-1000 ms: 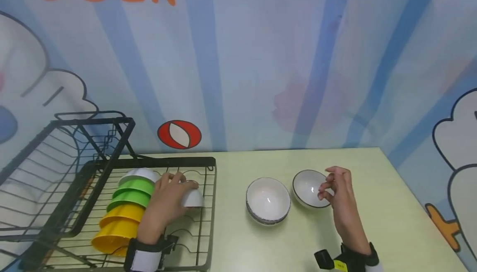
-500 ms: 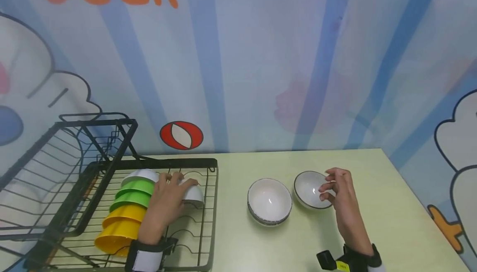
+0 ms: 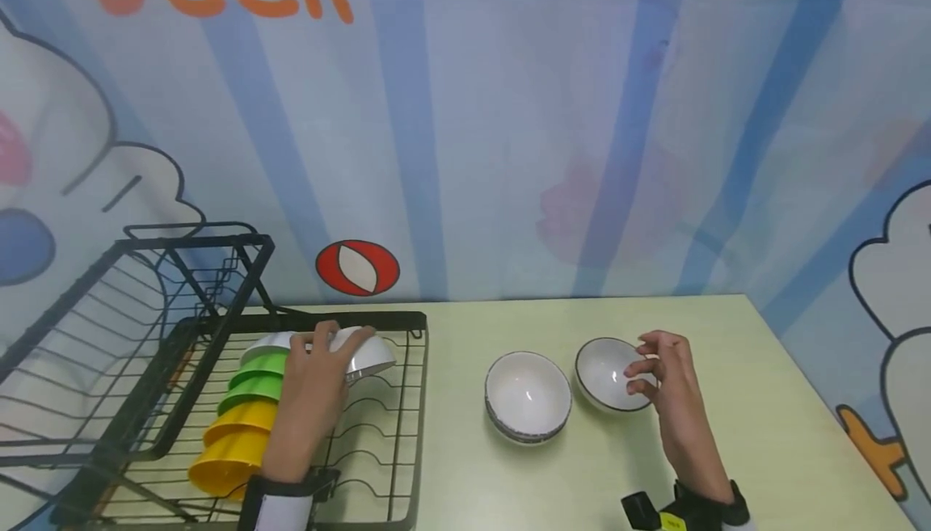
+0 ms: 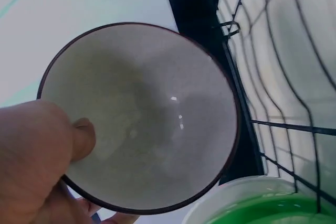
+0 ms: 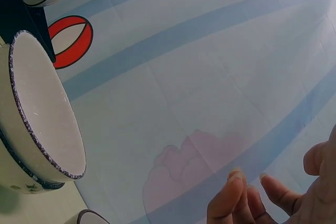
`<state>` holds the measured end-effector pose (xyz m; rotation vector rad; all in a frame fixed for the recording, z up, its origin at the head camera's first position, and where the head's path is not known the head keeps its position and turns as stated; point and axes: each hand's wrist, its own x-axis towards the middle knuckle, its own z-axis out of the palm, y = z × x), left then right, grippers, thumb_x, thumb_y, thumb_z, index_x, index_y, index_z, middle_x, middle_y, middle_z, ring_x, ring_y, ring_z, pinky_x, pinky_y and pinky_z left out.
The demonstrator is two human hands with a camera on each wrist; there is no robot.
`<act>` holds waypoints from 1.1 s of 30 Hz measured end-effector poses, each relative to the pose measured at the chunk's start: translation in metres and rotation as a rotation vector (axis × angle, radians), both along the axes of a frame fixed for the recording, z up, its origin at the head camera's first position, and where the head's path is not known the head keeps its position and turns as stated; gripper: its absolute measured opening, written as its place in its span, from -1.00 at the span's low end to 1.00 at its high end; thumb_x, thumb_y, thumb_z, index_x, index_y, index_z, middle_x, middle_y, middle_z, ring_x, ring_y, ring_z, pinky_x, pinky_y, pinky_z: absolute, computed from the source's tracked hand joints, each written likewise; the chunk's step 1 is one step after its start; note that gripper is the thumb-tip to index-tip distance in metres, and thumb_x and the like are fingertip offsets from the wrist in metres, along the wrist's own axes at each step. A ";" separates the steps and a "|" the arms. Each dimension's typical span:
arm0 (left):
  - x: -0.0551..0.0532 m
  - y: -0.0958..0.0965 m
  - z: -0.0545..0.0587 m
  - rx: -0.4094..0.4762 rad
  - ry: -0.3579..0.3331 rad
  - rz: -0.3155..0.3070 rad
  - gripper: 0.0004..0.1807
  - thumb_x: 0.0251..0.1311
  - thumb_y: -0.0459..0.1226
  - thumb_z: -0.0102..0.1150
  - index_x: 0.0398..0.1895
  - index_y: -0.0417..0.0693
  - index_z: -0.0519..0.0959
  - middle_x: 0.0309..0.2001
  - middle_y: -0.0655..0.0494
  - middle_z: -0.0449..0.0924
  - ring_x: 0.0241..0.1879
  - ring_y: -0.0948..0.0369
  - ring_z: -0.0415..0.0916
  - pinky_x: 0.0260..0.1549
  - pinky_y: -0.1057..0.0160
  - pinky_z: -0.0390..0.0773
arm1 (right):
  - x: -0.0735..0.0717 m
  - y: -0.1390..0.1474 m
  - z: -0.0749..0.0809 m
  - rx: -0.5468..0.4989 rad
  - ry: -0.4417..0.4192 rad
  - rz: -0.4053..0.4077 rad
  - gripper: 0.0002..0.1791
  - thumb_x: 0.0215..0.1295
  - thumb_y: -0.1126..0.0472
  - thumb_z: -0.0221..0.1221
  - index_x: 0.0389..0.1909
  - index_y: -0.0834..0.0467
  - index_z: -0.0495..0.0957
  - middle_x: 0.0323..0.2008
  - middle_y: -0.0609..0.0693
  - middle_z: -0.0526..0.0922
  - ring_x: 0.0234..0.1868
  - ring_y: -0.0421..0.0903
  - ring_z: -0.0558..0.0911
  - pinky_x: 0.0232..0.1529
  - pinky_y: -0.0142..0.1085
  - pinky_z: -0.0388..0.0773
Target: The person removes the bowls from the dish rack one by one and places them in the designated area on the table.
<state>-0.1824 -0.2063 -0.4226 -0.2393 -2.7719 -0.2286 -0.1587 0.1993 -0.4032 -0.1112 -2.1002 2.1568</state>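
Round white bowl (image 4: 152, 114) in left grip (image 3: 309, 406): dark-brown rim. Stacked round white bowls (image 3: 528, 394): blue-purple speckled rims. Round green bowls (image 3: 250, 389), round yellow bowls (image 3: 225, 462). Black metal wire rack (image 3: 396, 320). Pale yellow-green bench (image 3: 473, 482). Light-blue backdrop (image 3: 494, 151): darker blue stripes (image 3: 414, 151), orange lettering (image 3: 198, 7).

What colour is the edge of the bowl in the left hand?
The bowl has a dark brown rim, clearest in the left wrist view.

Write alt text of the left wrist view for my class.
A left hand grips a dark-rimmed bowl, thumb inside. Behind and right is a black rack; a white bowl and a green bowl partly show at lower right.
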 end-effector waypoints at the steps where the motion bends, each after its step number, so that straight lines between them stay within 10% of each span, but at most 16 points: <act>1: 0.000 0.001 0.001 0.009 0.008 0.004 -0.24 -0.01 -0.60 0.27 0.26 0.22 0.50 0.24 -0.31 0.35 0.04 -0.30 0.32 -0.12 -0.16 0.53 | 0.000 0.000 0.000 0.002 -0.001 -0.001 -0.64 0.57 -0.18 -0.31 0.02 -0.01 0.25 -0.08 -0.07 0.24 -0.28 -0.33 0.51 -0.32 -0.49 0.54; 9: 0.009 0.007 0.015 0.060 -0.003 0.031 -0.14 0.02 -0.59 0.27 0.36 0.31 0.38 0.29 -0.20 0.35 0.02 -0.22 0.45 -0.56 0.06 0.63 | 0.001 0.001 -0.001 -0.016 0.030 0.024 -0.67 0.59 -0.13 -0.29 0.03 0.00 0.26 -0.07 -0.09 0.25 -0.29 -0.32 0.52 -0.32 -0.48 0.53; 20: 0.022 0.021 0.032 0.173 0.119 0.046 -0.19 0.05 -0.61 0.07 0.33 0.31 0.42 0.18 -0.03 0.48 -0.74 0.21 0.19 -0.82 0.40 0.17 | -0.001 -0.003 0.003 -0.001 0.031 0.040 -0.67 0.60 -0.11 -0.29 0.05 0.03 0.26 -0.07 -0.11 0.29 -0.29 -0.30 0.54 -0.31 -0.47 0.55; 33: 0.032 0.036 0.036 0.376 0.277 0.032 -0.26 0.01 -0.68 0.02 0.22 0.15 0.52 0.11 -0.04 0.55 -0.49 -0.05 0.59 -0.69 0.17 0.54 | 0.000 -0.006 0.000 0.025 0.015 0.050 -0.65 0.59 -0.13 -0.29 0.07 0.04 0.24 -0.04 -0.09 0.27 -0.29 -0.30 0.51 -0.32 -0.45 0.54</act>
